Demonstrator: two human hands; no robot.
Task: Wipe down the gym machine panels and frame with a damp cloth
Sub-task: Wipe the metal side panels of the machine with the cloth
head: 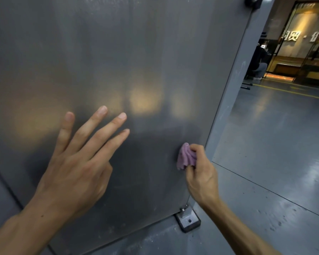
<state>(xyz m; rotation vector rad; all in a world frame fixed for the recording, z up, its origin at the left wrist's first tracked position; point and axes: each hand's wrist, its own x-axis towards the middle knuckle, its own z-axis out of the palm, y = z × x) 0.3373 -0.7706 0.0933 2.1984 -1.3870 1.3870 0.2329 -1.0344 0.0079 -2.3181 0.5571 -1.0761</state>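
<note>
A large dark grey frosted panel (118, 52) of the gym machine fills most of the view, with blurred warm reflections across its middle. My right hand (201, 173) grips a bunched purple cloth (185, 157) against the panel's lower right part, close to the grey frame post (234, 85). My left hand (77, 162) is spread with straight fingers in front of the panel's lower middle; contact with the surface is unclear.
The frame post ends in a bolted foot plate (189, 219) on the grey floor (274, 153). At the far right a person (258, 59) sits near a lit glass-fronted room (302, 34). A yellow line crosses the floor there.
</note>
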